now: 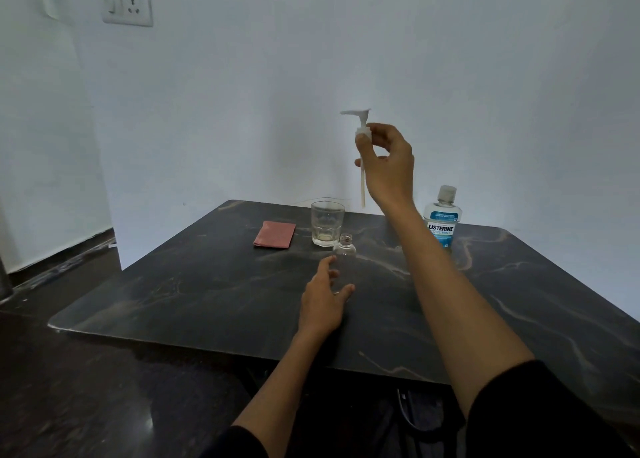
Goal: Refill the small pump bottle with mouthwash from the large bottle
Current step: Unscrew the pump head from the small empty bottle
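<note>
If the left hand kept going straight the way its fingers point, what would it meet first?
Most likely the small bottle: the left hand points forward over the table, its fingertips just short of the open, uncapped bottle. The glass stands behind it. Depth is hard to judge from one view.

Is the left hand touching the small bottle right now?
Cannot tell. In the head view the left hand is spread beside the small bottle, fingertips near its clear body, but blur hides any contact or gap.
</note>
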